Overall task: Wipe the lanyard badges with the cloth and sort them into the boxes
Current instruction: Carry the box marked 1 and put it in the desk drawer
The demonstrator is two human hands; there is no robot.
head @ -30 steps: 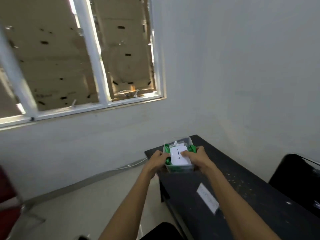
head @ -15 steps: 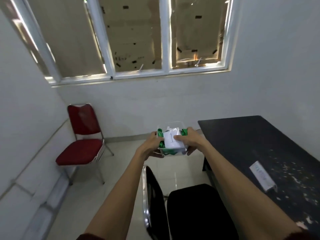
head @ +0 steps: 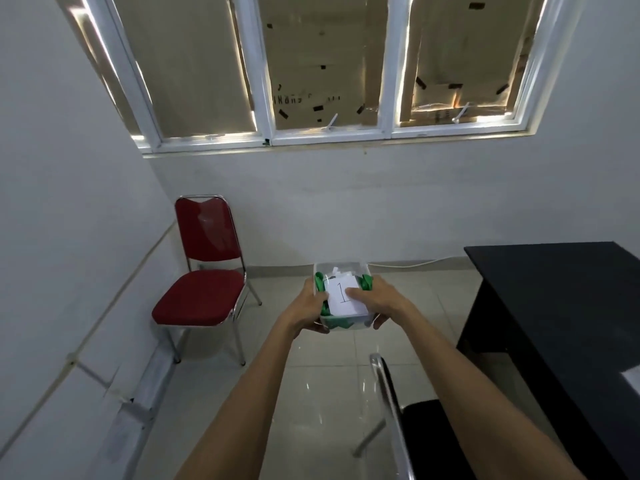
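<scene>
The left hand (head: pixel 309 308) and right hand (head: pixel 381 302) curl round the sides of a clear plastic box (head: pixel 343 326), held in the air left of the black table (head: pixel 561 306). Green lanyards (head: pixel 320 285) lie inside. The right thumb rests on a white slip (head: pixel 337 296) handwritten "1". A red chair (head: pixel 204 268) stands far left.

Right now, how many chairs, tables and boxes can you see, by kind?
Chairs: 2 (red chair, black chair)
Tables: 1 (black table)
Boxes: 1 (clear box)
Total: 4
</scene>
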